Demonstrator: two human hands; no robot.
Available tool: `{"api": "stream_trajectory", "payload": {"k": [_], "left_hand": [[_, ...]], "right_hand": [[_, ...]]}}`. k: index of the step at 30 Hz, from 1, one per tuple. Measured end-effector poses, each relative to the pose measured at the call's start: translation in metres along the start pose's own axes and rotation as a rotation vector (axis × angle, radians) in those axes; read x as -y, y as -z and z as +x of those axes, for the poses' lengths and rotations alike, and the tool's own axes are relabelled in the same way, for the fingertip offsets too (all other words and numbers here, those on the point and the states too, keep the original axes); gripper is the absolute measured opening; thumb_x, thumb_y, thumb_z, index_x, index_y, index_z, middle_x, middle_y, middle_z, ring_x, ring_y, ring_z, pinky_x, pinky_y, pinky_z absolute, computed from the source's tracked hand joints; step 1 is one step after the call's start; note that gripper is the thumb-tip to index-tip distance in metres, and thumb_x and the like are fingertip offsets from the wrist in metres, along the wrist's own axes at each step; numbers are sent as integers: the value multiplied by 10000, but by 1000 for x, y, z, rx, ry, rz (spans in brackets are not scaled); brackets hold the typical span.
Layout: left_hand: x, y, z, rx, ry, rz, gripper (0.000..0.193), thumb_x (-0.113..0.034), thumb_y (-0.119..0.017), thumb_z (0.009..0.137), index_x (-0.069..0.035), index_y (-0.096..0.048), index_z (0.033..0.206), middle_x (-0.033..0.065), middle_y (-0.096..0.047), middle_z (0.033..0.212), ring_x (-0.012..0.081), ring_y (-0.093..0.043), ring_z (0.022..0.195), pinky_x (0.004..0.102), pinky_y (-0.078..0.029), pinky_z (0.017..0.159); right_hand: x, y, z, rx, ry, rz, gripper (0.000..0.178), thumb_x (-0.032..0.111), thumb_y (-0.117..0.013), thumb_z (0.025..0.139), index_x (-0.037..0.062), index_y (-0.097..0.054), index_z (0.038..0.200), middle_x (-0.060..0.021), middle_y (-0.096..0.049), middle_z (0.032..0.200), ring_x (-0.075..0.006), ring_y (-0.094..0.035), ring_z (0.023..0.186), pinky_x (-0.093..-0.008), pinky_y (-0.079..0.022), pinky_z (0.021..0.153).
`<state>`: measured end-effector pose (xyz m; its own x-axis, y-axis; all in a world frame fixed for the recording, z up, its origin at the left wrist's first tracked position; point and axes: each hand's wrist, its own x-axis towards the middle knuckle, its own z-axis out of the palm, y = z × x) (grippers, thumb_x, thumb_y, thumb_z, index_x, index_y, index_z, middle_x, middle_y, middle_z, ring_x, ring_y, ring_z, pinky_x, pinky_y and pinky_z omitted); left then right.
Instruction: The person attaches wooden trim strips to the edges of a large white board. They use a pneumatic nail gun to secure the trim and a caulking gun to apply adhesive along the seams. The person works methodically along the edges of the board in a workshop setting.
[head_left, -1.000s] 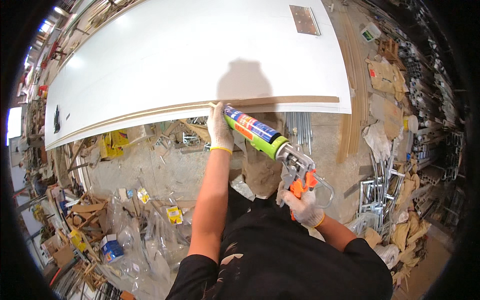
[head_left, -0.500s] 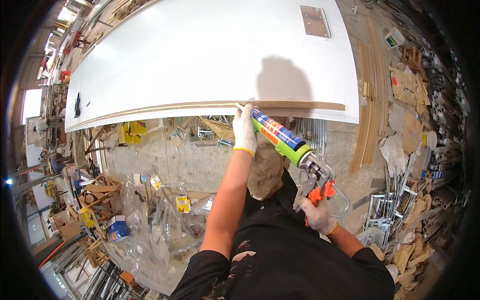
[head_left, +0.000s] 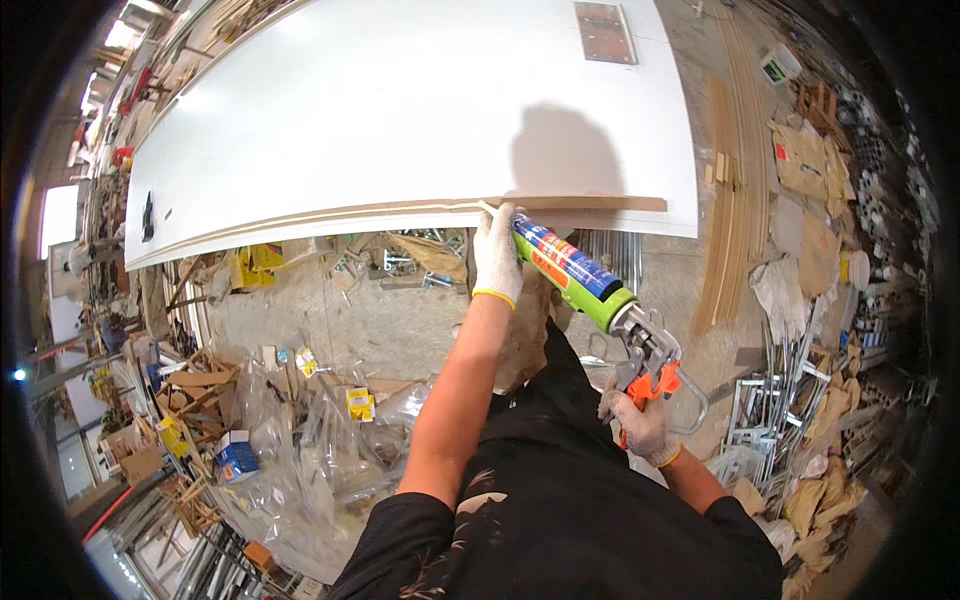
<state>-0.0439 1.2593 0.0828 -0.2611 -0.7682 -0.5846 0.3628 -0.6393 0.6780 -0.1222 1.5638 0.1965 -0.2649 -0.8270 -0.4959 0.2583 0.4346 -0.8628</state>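
Now | left hand [head_left: 497,256] curled around caulking gun [head_left: 598,292] nozzle end | right hand [head_left: 640,425] squeezing its trigger

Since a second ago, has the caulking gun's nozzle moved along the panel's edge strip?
Yes. The caulking gun has moved right along the wooden edge strip, closer to the white panel's right end.

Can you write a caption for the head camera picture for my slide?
Gloved left hand steadies a caulking gun against a white panel's edge; right hand grips the trigger.
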Motion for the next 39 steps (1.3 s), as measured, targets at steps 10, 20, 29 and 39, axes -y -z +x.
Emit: {"api": "stream_trajectory", "payload": {"k": [10,20,29,39], "left_hand": [[63,-55,-5,168,57,123,230,-225,-675,1015,-36,-637,1141,86,-686,1003,198,-677,822,349,-592,743],[120,-122,-20,326,108,229,275,-241,-678,1014,-50,-614,1201,36,-622,951,144,-629,795,330,-556,708],[144,-161,-32,413,148,265,325,-229,-685,987,-26,-606,1229,47,-630,992,158,-623,867,340,-533,804],[159,-169,-27,459,176,284,293,-242,-687,983,-38,-603,1177,61,-640,951,175,-647,826,350,-556,764]], "right_hand": [[6,34,-45,-293,-17,122,135,80,-578,984,-27,-606,1061,-72,-664,801,-154,-651,705,-325,-545,652],[-26,74,-85,-411,300,-355,152,24,-603,1001,-9,-567,1144,-55,-626,787,-154,-626,661,-336,-539,606],[-22,71,-91,-575,102,243,190,30,-576,1034,-20,-527,1211,-71,-637,808,-155,-613,649,-317,-524,597],[-35,65,-89,-634,78,290,139,90,-598,1009,3,-574,1116,-78,-633,782,-174,-618,653,-317,-510,615]]}}
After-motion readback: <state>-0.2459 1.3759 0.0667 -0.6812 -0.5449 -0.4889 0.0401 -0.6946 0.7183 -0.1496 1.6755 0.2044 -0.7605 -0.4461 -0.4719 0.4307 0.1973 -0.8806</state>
